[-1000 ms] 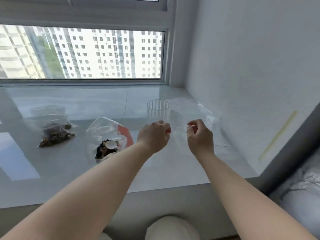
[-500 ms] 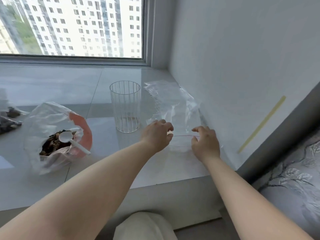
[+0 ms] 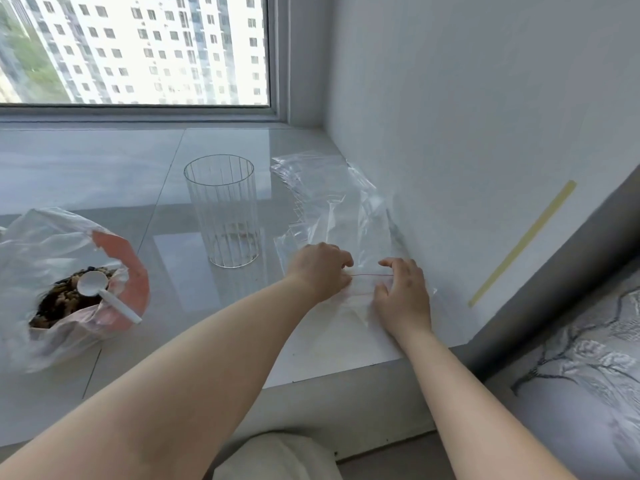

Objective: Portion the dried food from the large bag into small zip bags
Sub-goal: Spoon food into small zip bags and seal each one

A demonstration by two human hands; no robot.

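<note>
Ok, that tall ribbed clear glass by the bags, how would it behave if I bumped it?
The glass looks tall for its base and empty, so probably tippy. On the glossy sill it may slide first. Being round, it would likely roll if toppled.

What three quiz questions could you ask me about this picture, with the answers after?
1. True or false: the white scoop lies in the big bag of dried food.
2. What stands between the big bag and the pile of small clear bags? A) a bowl B) a glass C) a bottle
3. What are the left hand and right hand holding by its red-lined top edge?

Key:
1. True
2. B
3. A small zip bag lying on the windowsill
</note>
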